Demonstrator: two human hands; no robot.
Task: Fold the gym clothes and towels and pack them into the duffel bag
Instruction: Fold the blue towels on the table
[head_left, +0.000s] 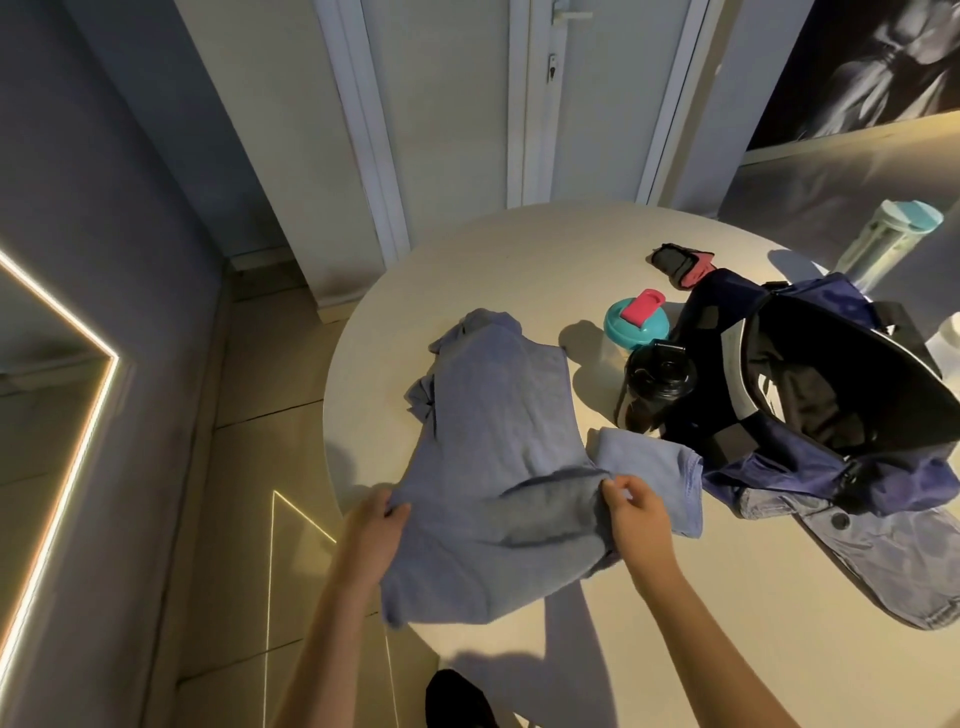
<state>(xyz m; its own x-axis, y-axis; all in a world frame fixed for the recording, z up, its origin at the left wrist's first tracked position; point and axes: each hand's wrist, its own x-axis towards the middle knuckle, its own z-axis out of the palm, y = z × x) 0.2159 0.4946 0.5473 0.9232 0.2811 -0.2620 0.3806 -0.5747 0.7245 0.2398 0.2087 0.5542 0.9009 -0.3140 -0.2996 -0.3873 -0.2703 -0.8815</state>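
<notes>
L hand (375, 530) & R hand (638, 512) each pinched near edge of blue shirt (493, 415) — long axis ran away from them; duffel bag (769, 470) nearer R hand

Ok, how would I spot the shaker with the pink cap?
On the round pale table, find the open navy duffel bag at the right. Two bottles stand just left of it; the shaker is the farther one, its teal lid and pink cap unlike the all-black bottle nearer the camera.

Pinching a blue shirt (493, 441) with left hand (374, 530) and right hand (636, 514). Spread on a round table (519, 249) beside an open duffel bag (769, 473).
</notes>
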